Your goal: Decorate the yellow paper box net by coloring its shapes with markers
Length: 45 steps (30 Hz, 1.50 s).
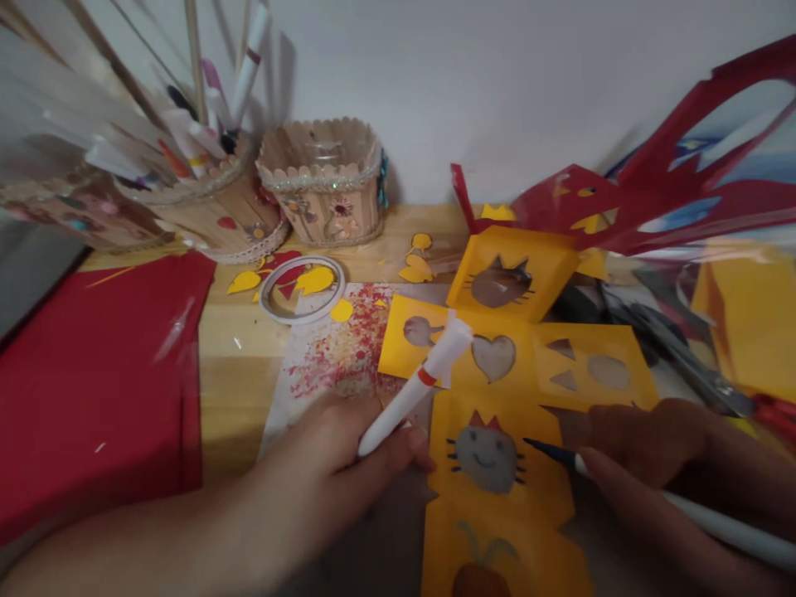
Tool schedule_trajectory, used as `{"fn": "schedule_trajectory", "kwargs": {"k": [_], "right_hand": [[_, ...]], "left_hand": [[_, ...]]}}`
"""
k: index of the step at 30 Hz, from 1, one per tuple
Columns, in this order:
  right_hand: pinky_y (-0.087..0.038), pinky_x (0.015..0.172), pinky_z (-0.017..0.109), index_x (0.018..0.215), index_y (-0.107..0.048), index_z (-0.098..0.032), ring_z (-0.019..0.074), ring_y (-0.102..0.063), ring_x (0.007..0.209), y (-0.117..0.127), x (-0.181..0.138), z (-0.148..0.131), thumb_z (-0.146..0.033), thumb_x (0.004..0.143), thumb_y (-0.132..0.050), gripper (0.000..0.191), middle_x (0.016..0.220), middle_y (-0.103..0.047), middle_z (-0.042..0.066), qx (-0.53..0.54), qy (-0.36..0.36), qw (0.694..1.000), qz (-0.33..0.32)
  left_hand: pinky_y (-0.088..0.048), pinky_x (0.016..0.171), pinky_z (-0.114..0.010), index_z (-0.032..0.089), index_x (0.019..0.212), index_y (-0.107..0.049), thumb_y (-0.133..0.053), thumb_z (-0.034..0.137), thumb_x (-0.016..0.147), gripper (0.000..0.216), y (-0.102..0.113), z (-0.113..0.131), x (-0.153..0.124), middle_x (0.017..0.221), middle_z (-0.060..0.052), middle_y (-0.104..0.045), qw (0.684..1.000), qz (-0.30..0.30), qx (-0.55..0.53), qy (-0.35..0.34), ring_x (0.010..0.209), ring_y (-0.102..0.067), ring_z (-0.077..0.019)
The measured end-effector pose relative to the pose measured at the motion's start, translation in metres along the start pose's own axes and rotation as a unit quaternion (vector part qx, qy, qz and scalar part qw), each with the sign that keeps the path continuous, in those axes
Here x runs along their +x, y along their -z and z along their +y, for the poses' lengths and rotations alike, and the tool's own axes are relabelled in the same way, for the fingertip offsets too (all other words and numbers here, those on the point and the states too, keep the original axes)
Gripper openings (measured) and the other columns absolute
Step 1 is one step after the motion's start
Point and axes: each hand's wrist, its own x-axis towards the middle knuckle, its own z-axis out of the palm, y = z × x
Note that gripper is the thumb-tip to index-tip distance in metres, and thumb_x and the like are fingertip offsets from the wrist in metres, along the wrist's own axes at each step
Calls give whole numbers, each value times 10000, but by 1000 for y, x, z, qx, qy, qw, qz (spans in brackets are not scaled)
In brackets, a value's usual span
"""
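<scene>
A yellow cross-shaped paper sheet [528,365] with cut-out shapes (a heart, a cat head, a smiling face) lies on the table in front of me. My left hand [336,464] is closed round a white marker with a red band [416,385], its cap pointing up and away. It rests at the sheet's left edge. My right hand [652,452] pinches a white pen with a dark tip [560,454]. The tip touches the sheet just right of the smiling face cut-out [487,458].
A red paper sheet [93,390] covers the table's left. Popsicle-stick holders [323,186] with pens stand at the back by the wall. A tape ring [303,288] and yellow scraps lie behind. Red cut paper [652,199] and scissors [696,365] are on the right.
</scene>
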Motion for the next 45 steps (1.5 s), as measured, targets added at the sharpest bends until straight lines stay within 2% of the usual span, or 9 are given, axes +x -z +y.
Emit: {"fn": "schedule_trajectory", "kwargs": {"k": [7,10,14,36,40,45], "right_hand": [[-300,306,196,539,-358,-237,89,-373,339,10,6,7,-235,746,-557,288,432,-415,-63,-40,44,995,-79],[-343,341,188,552,-339,-231,87,-402,366,11,8,10,-223,753,-550,291,450,-425,-68,-76,81,986,-123],[-375,357,191,569,-322,-234,96,-438,389,12,9,10,-223,788,-513,291,470,-446,-62,-85,77,981,-159],[-369,352,194,556,-333,-231,90,-434,372,11,8,12,-234,780,-526,296,453,-455,-64,-62,87,984,-145],[-356,361,205,560,-342,-232,89,-415,368,10,7,10,-224,771,-531,283,458,-454,-66,-43,86,990,-105],[-351,386,218,578,-350,-235,109,-520,440,8,3,13,-201,761,-550,274,497,-523,-63,-18,97,990,-99]], "left_hand": [[-413,511,-169,199,805,-650,-392,364,889,318,0,7,1,621,30,-570,1000,10,4,21,551,-522,-91],[-419,510,-176,203,795,-657,-397,363,875,316,-1,10,2,606,26,-569,999,23,20,15,551,-534,-99],[-413,473,-179,197,796,-650,-382,377,873,331,-2,8,1,590,18,-567,999,14,14,30,521,-542,-104],[-407,480,-182,229,815,-663,-397,432,882,341,-2,5,1,594,19,-573,999,22,12,38,534,-536,-106],[-415,496,-183,230,819,-668,-395,425,882,341,-2,6,1,614,18,-587,999,23,15,33,548,-537,-107],[-412,482,-177,221,815,-658,-396,429,881,341,-2,4,0,572,24,-573,999,18,7,39,522,-534,-104]]}}
